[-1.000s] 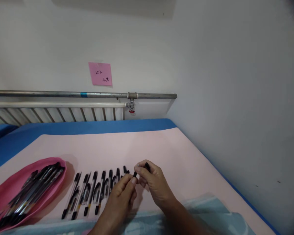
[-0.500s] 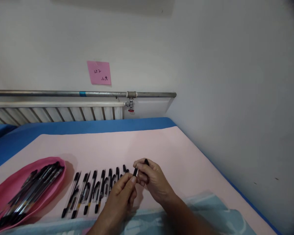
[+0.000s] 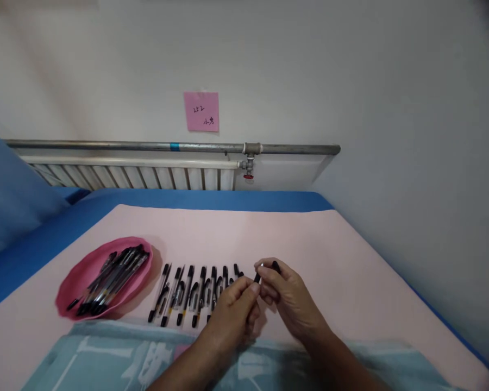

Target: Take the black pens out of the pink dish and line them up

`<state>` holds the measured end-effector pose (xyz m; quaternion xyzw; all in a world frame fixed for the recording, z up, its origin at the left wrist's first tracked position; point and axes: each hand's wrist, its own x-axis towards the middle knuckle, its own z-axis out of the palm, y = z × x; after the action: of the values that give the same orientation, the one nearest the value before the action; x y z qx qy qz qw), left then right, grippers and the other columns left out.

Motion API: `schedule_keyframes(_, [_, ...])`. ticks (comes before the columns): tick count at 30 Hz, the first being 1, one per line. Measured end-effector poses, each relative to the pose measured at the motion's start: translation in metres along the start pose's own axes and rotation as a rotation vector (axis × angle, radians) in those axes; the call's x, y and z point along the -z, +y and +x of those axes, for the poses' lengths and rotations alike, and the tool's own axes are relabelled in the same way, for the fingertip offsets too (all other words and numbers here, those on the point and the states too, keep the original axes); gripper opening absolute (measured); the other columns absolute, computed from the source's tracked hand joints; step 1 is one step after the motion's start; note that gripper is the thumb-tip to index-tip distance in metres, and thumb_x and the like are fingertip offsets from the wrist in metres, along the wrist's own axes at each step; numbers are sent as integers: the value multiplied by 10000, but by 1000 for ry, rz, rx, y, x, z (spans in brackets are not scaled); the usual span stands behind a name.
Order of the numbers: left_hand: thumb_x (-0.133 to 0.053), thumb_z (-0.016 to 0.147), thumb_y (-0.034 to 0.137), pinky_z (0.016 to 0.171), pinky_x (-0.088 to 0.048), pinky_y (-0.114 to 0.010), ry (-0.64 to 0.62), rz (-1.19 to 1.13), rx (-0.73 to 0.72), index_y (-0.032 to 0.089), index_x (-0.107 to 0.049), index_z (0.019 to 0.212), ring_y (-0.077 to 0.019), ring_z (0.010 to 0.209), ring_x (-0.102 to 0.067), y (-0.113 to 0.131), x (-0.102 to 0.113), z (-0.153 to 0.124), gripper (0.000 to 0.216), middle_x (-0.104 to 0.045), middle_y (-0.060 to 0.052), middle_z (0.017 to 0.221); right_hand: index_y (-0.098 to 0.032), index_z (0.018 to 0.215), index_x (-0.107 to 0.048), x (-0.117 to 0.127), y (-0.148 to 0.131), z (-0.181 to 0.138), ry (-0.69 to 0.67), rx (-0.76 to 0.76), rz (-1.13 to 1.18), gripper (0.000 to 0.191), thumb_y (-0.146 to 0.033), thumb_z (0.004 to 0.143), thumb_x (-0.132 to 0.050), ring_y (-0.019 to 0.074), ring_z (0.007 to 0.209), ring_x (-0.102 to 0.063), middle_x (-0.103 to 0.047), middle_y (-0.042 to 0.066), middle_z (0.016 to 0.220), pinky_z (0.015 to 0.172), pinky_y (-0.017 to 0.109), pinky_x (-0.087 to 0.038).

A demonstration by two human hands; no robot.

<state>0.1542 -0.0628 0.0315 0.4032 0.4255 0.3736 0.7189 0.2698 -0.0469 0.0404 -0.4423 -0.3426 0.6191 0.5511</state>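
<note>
My left hand (image 3: 238,307) is closed, thumb and forefinger pinching a slim black pen piece (image 3: 257,277). Right beside it, my right hand (image 3: 289,290) is also closed, its fingertips meeting the upper end of that piece. Out of the right fist pokes a second black pen part (image 3: 276,266); the rest of it is hidden in the palm. To the left of my hands lies a row of clear pens with black ends (image 3: 179,296), with loose black caps and short clear pieces among them. My left hand covers the row's right end.
A pink oval basket (image 3: 61,296) holding several pens stands at the left on the pink table top (image 3: 187,231). Light blue patterned cloth (image 3: 101,355) lies along the near edge. Behind are a radiator (image 3: 146,176), a pipe (image 3: 212,147) and a wall with a pink note (image 3: 201,111).
The view has swung left, so everything sits further right and more of the basket and cloth shows. Both hands keep nearly the same pose around the pen pieces.
</note>
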Motion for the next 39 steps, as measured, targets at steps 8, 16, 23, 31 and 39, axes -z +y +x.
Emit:
schedule_keyframes(8, [-479,777,501,300,-131,-136,-31,-16,28,187,-511,778,-19,303,-211,-2,3,0,316,-345,101,435,-153,701,-582,1,-1,0,-21,10,28,180,-306,647,-661,46,417,-294,-380,-76,485,420,208,-291])
schedule_keyframes(16, [-486,765,520,284,-145,-129,-27,18,54,195,-502,793,-19,297,-192,-3,0,-2,327,-342,105,435,-160,631,-528,-1,1,-2,19,42,-18,190,-271,625,-683,38,418,-338,-431,-71,538,431,208,-307])
schedule_keyframes(23, [-505,758,523,277,-97,-127,-128,-66,202,194,-502,808,-15,307,-159,2,2,-7,333,-326,104,453,-152,710,-569,19,-8,10,59,88,124,168,-254,632,-678,21,407,-322,-530,-35,633,398,197,-265])
schedule_keyframes(31, [-514,752,526,280,-90,-130,-153,-16,251,194,-510,818,-16,312,-164,3,2,-7,338,-336,105,451,-148,715,-562,23,-16,12,164,163,207,180,-254,635,-683,12,412,-342,-553,-16,691,378,181,-247])
schedule_keyframes(39, [-499,753,503,265,-86,-138,-155,137,269,185,-507,789,-13,260,-188,5,5,-3,320,-346,110,412,-145,668,-543,59,-27,32,498,389,244,175,-229,596,-678,26,423,-388,-517,-38,628,368,174,-272])
